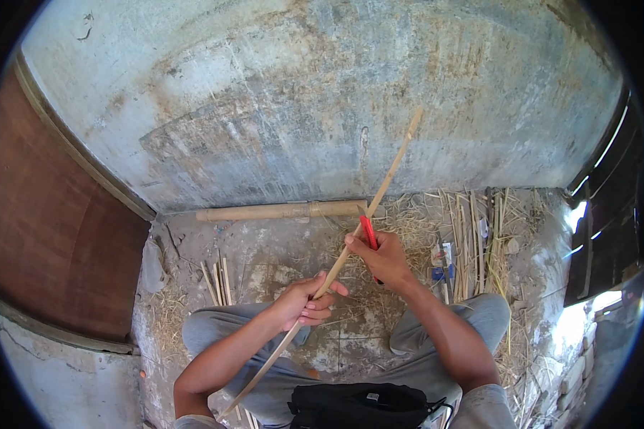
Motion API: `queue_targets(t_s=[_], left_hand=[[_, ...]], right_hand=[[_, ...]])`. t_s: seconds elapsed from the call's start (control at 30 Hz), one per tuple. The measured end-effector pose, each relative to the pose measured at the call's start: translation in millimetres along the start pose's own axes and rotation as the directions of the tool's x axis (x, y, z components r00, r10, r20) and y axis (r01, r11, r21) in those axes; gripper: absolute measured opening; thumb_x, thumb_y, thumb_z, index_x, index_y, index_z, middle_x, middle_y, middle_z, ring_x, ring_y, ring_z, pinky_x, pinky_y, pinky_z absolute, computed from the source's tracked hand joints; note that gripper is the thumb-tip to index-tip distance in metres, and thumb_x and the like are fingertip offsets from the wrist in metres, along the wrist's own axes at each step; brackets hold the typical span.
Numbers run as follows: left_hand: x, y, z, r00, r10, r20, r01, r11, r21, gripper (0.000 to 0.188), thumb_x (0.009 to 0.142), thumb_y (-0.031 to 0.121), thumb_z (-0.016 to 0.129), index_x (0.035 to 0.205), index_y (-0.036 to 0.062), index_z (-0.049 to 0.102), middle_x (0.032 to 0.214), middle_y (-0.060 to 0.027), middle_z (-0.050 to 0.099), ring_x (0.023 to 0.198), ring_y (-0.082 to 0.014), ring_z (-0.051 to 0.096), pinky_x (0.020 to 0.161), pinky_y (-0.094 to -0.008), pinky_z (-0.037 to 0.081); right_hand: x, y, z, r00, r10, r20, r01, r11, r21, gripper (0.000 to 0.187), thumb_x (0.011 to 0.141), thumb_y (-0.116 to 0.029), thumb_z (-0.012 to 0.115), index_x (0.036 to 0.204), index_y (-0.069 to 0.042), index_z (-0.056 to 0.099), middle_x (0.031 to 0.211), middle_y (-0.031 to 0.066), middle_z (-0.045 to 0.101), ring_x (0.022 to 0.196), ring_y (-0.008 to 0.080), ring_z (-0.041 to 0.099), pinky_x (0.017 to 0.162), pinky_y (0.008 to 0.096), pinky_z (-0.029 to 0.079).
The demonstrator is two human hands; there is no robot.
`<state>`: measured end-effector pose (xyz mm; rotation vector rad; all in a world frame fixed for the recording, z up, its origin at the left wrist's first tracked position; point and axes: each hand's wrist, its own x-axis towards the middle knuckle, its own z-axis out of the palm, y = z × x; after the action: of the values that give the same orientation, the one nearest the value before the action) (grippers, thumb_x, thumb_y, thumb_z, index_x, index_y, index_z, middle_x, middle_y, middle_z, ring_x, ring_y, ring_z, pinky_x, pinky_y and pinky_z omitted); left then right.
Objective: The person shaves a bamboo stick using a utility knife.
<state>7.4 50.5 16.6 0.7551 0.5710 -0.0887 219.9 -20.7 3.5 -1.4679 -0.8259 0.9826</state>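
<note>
A long, thin bamboo strip (395, 166) slants across in front of me, from beside my left forearm up toward the wall. My left hand (300, 304) is closed around its middle, above my folded legs. Farther up the strip, my right hand (388, 257) grips a red utility knife (368, 233) with its blade end pointing away from me. The right thumb and fingertips lie against the strip next to the knife. How the blade meets the bamboo is too small to make out.
Ahead stands a stained wall (300, 121), with a thick bamboo pole (279, 211) along its foot. On the right lie many bamboo strips (472, 243) and shavings; a few short strips (217, 282) lie left. A black bag (358, 405) rests at my lap. A brown panel (64, 214) borders the left.
</note>
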Motion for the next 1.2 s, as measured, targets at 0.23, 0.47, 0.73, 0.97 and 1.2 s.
queue_targets(t_s=[0.23,0.47,0.73,0.97,1.2], left_hand=[[-0.3,-9.6,-2.2,0.999,0.035,0.012,-0.037,0.962,0.269,0.075,0.101,0.064,0.019,0.137,0.0026,0.045,0.068,-0.0007,0.049,0.046,-0.0063,0.043,0.041,-0.0229,0.044],[-15.9,-21.6,-11.8,0.994,0.101,0.030,-0.103,0.869,0.485,0.062,0.102,0.054,0.040,0.137,0.0033,0.045,0.092,-0.0079,0.064,0.058,-0.0087,0.058,0.054,-0.0251,0.053],[-6.1,-36.6,-10.7,0.990,0.141,0.003,-0.126,0.872,0.473,0.036,0.106,0.034,0.044,0.119,0.0018,0.056,0.075,-0.0043,0.061,0.057,-0.0090,0.058,0.051,-0.0244,0.049],[-5.6,-33.8,-3.1,0.978,0.199,-0.069,-0.180,0.960,0.213,0.039,0.109,0.033,0.035,0.102,0.0016,0.056,0.056,-0.0012,0.046,0.044,-0.0093,0.045,0.043,-0.0235,0.040],[-7.0,-34.8,-9.8,0.961,0.272,-0.053,-0.266,0.959,0.096,0.033,0.106,0.032,0.043,0.091,0.0052,0.055,0.046,0.0013,0.038,0.036,-0.0086,0.038,0.035,-0.0247,0.030]], right_hand=[[4.2,12.6,-0.8,0.996,-0.007,-0.086,0.021,0.986,0.164,0.028,0.089,-0.027,0.075,0.084,0.000,0.071,0.061,-0.0057,0.053,0.053,0.0022,0.040,0.046,0.0248,0.028],[9.2,11.4,-9.2,0.991,0.021,-0.135,0.001,0.988,0.158,0.023,0.090,-0.022,0.075,0.081,-0.003,0.066,0.056,-0.0077,0.046,0.044,0.0011,0.035,0.040,0.0240,0.023],[14.3,13.0,-17.5,0.987,0.005,-0.159,0.017,0.990,0.140,0.026,0.093,-0.026,0.071,0.083,-0.003,0.067,0.055,-0.0080,0.045,0.042,0.0007,0.035,0.039,0.0233,0.022],[-0.6,7.2,-9.0,0.982,-0.168,-0.087,0.142,0.959,-0.247,0.039,0.098,-0.037,0.062,0.096,0.001,0.073,0.064,0.0005,0.061,0.058,0.0078,0.049,0.053,0.0287,0.040],[-33.5,-8.0,5.6,0.972,-0.215,0.095,0.235,0.885,-0.402,0.035,0.099,-0.031,0.057,0.113,-0.002,0.070,0.064,0.0095,0.061,0.055,0.0115,0.053,0.054,0.0305,0.044]])
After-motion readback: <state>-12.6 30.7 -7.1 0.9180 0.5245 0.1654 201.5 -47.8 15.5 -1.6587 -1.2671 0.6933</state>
